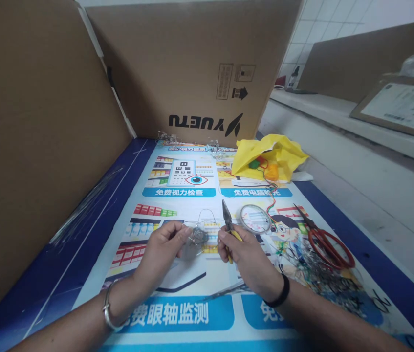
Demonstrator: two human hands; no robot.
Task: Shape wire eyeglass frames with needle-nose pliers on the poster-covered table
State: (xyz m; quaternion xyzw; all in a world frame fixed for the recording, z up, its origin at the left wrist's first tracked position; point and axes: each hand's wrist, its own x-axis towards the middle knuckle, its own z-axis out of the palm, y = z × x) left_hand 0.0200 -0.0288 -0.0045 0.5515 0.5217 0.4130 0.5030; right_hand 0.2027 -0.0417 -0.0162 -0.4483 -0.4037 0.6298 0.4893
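My left hand (163, 249) is closed in a pinch on a small tangle of thin silvery wire (196, 238) held just above the printed poster (181, 195) that covers the table. A thin wire loop (207, 214) rises from the tangle. My right hand (245, 254) is wrapped round small pliers (228, 220) with yellow handles, whose dark jaws point up and away, right beside the wire.
Red-handled scissors (324, 239) lie at the right over a heap of wire pieces (316, 274). A roll of clear tape (256, 218) and a yellow bag (271, 156) with coloured items sit behind. Cardboard walls (192, 68) stand at the left and back. Straight wires (82, 205) lie at the left.
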